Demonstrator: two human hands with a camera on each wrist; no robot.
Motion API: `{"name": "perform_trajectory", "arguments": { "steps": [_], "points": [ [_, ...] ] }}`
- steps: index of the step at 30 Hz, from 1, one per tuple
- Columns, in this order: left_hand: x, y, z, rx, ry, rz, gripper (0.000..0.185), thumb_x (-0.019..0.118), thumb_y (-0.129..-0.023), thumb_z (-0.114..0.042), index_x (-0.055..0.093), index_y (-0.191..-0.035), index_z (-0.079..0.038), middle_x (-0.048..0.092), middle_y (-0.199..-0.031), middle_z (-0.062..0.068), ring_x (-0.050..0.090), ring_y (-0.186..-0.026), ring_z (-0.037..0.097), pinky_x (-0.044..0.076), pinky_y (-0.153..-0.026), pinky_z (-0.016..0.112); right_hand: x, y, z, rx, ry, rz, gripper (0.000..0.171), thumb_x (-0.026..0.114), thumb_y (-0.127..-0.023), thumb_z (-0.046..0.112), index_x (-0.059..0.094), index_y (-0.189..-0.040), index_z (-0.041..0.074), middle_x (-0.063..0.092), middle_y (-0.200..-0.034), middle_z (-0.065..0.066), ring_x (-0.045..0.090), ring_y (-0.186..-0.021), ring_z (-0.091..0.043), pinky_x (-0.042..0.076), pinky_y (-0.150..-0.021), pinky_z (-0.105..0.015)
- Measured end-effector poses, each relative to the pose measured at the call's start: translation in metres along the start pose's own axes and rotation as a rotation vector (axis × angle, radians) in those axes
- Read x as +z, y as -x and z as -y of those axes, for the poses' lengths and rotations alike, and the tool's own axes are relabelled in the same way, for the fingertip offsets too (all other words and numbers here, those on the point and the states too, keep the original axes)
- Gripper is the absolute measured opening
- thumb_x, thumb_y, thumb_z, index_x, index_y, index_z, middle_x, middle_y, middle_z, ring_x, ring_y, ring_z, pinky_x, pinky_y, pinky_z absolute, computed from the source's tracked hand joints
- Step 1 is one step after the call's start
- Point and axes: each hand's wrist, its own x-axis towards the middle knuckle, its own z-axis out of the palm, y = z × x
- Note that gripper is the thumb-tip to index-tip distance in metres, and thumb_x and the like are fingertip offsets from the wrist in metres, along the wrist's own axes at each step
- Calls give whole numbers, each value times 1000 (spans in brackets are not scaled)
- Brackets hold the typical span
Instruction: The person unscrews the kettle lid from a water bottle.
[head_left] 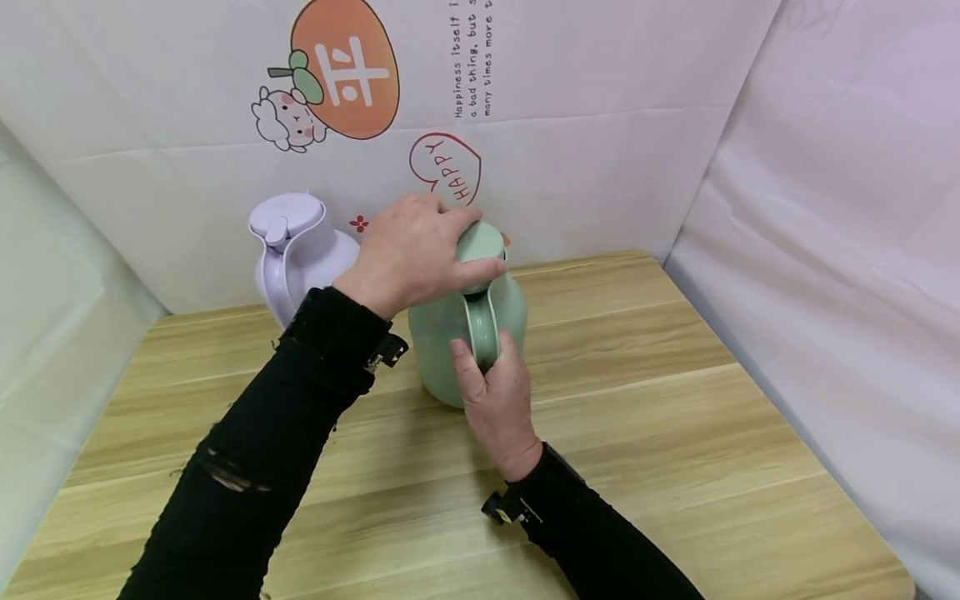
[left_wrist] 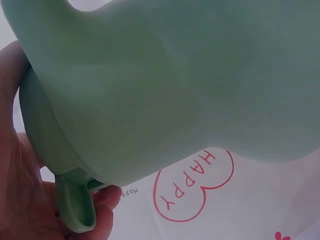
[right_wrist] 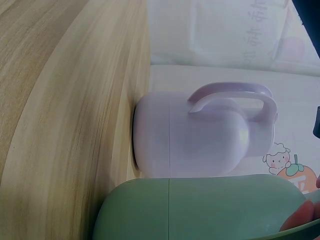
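Note:
A green vacuum jug point(head_left: 435, 358) stands on the table. My left hand point(head_left: 416, 254) grips its round lid point(head_left: 480, 243) from above, with the thumb on the near side and fingers over the far side. Below the lid's near edge a dark gap shows. My right hand point(head_left: 501, 404) holds the jug's handle point(head_left: 483, 327), the thumb to its left. In the left wrist view, a small green tab point(left_wrist: 75, 202) sticks out from the lid beside the left fingers. The right wrist view shows the green jug's side point(right_wrist: 200, 205) with right fingertips at its upper end.
A lilac vacuum jug point(head_left: 303, 242) stands behind and left of the green one, partly covered by the left arm. The wood-grain table point(head_left: 637, 400) meets a printed white cloth point(head_left: 585, 167) at the back and plain cloth at both sides.

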Motion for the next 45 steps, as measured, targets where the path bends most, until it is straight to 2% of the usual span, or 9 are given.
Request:
{"name": "perform_trajectory", "arguments": {
  "steps": [8, 16, 19, 26, 33, 38, 45],
  "points": [
    [-5, 0, -3, -50, -11, -7, 73, 53, -88, -81, 64, -137, -29, 64, -116, 11, 57, -103, 28, 53, -75, 49, 0, -1, 1, -6, -8, 9, 31, 65, -104, 27, 57, -115, -1, 64, -97, -11, 61, -87, -20, 53, -76, -35],
    [-7, 2, 0, -98, 64, -72, 77, 52, -88, -82, 63, -141, -28, 65, -124, 11, 59, -107, 28, 52, -74, 47, 0, 0, 1, -14, -21, 20, 32, 63, -105, 28, 56, -117, -1, 64, -97, -10, 62, -86, -18, 53, -75, -33],
    [-8, 3, 2, -110, 99, -86, 80, 51, -88, -83, 61, -144, -27, 65, -129, 11, 59, -112, 29, 51, -79, 47, -1, 0, 0, -22, -22, 22, 30, 63, -105, 27, 56, -116, 0, 62, -95, -9, 61, -85, -18, 52, -74, -32],
    [-11, 7, 7, -159, 251, -141, 78, 48, -92, -79, 57, -149, -26, 65, -135, 8, 58, -124, 27, 49, -94, 47, 0, 0, 0, -18, -14, 10, 34, 64, -104, 28, 57, -121, -1, 68, -106, -12, 65, -94, -20, 55, -80, -37],
    [-11, 17, 10, -202, 466, -234, 73, 48, -94, -75, 58, -148, -27, 68, -134, 0, 60, -122, 19, 49, -95, 44, 0, 1, 0, -24, -10, 7, 34, 64, -105, 28, 57, -120, -2, 67, -105, -13, 65, -94, -21, 56, -81, -39],
    [-7, 24, 13, -205, 604, -294, 69, 47, -95, -72, 60, -146, -27, 69, -134, -2, 64, -120, 12, 51, -95, 40, 0, 1, 0, -19, -9, 6, 34, 63, -105, 29, 56, -119, -1, 66, -101, -11, 64, -92, -20, 55, -80, -37],
    [1, 32, 17, -276, 801, -307, 65, 46, -98, -71, 59, -145, -30, 71, -124, -1, 65, -106, 12, 52, -91, 38, 0, 1, 0, -15, -22, 5, 35, 62, -106, 30, 57, -122, -1, 69, -110, -12, 67, -99, -21, 57, -84, -42]
  ]
}}
